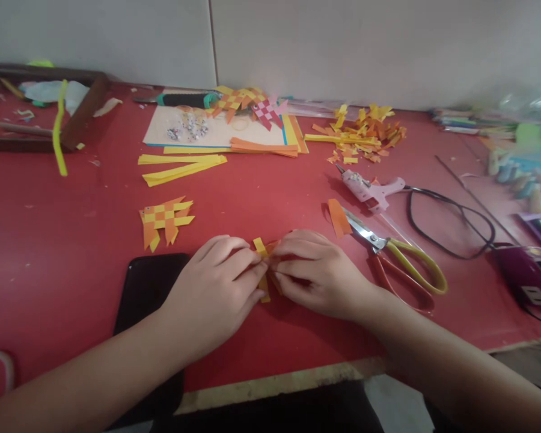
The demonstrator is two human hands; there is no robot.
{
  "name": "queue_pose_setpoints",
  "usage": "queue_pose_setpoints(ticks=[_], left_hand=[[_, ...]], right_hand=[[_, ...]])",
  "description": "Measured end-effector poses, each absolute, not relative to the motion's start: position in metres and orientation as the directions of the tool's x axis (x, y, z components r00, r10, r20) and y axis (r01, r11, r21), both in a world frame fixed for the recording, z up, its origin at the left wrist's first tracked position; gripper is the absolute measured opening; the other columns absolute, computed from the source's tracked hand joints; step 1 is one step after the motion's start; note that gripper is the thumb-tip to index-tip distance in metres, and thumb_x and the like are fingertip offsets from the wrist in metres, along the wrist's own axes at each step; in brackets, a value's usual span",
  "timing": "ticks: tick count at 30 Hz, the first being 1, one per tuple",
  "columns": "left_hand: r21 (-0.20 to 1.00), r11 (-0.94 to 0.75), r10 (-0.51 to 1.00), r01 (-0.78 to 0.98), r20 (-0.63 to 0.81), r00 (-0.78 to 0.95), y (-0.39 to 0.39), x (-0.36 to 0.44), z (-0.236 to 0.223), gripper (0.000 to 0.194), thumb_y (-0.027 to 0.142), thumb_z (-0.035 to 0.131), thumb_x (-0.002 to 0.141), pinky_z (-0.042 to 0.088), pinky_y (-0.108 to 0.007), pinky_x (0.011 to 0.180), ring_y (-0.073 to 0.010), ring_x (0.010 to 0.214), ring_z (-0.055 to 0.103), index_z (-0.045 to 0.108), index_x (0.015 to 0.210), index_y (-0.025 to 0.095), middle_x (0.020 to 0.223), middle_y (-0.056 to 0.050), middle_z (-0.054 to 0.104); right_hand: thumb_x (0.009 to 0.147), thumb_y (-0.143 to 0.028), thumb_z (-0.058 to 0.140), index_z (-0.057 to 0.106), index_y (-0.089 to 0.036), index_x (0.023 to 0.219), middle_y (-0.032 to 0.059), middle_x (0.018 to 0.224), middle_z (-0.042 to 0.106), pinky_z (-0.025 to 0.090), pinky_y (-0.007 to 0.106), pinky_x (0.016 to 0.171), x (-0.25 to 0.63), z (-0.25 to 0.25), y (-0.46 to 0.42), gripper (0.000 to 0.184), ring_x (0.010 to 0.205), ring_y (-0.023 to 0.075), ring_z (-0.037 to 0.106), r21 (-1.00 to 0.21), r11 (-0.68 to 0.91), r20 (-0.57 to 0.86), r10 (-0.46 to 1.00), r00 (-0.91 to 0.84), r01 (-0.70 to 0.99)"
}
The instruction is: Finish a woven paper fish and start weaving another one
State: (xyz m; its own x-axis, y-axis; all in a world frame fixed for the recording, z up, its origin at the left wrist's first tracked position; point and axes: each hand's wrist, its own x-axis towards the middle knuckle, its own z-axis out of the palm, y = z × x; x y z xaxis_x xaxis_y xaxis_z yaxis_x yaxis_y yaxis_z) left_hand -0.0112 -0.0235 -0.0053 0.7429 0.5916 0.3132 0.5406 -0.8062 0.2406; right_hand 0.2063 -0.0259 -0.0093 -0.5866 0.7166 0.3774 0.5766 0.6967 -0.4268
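Observation:
Near the table's front edge, my left hand (228, 276) and my right hand (313, 273) meet fingertip to fingertip. Between them they pinch yellow and orange paper strips (260, 246); a yellow end sticks out above the fingers and another below. My fingers hide most of the strips, so how they are joined cannot be made out. A woven orange and yellow paper fish (166, 221) lies flat to the left, beyond a black phone (139, 288). Scissors (374, 240) with one yellow and one red handle rest right of my right hand, by an orange paper piece (339, 218).
A pink glue gun (372, 191) with a black cord lies behind the scissors. Yellow strips (180, 167), paper sheets (157, 129), a pink woven fish (267, 112) and a pile of paper scraps (374, 135) lie farther back. A wooden tray (85, 99) stands at back left, a purple device (525, 273) at right.

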Motion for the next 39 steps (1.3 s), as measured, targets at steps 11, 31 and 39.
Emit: queue_pose_setpoints(ticks=[11, 31, 39], left_hand=[[0.231, -0.819, 0.574, 0.525, 0.334, 0.748, -0.022, -0.010, -0.006, 0.030, 0.025, 0.055, 0.092, 0.047, -0.054, 0.100, -0.0313, 0.106, 0.057, 0.069, 0.112, 0.008, 0.109, -0.012, 0.070], [0.791, -0.453, 0.848, 0.411, 0.239, 0.474, -0.022, -0.012, 0.002, 0.048, 0.034, 0.074, 0.083, 0.053, -0.036, 0.092, -0.0208, 0.107, 0.063, 0.051, 0.124, 0.023, 0.119, -0.006, 0.065], [0.942, -0.291, 0.853, 0.169, 0.175, 0.492, -0.024, -0.012, -0.004, 0.020, 0.022, 0.066, 0.089, 0.058, -0.028, 0.082, -0.0146, 0.089, 0.071, 0.060, 0.107, 0.027, 0.099, 0.000, 0.069]], right_hand=[[0.089, -0.019, 0.057, 0.066, -0.021, 0.082, 0.0069, 0.092, 0.071, 0.053, 0.039, 0.085, 0.226, -0.005, -0.018, 0.012, 0.090, 0.0215, 0.066, -0.374, 0.497, 0.483, 0.825, -0.293, 0.783], [0.083, -0.012, 0.068, 0.069, -0.024, 0.089, -0.0011, 0.083, 0.074, 0.056, 0.024, 0.067, 0.215, 0.012, -0.033, 0.014, 0.074, 0.0117, 0.069, -0.915, 0.334, 0.291, 0.935, -0.201, 0.226], [0.090, -0.013, 0.055, 0.077, -0.025, 0.097, 0.0018, 0.095, 0.078, 0.061, 0.028, 0.081, 0.214, 0.010, -0.035, 0.026, 0.088, 0.0158, 0.075, -0.991, -0.075, -0.022, 0.907, -0.420, -0.111]])
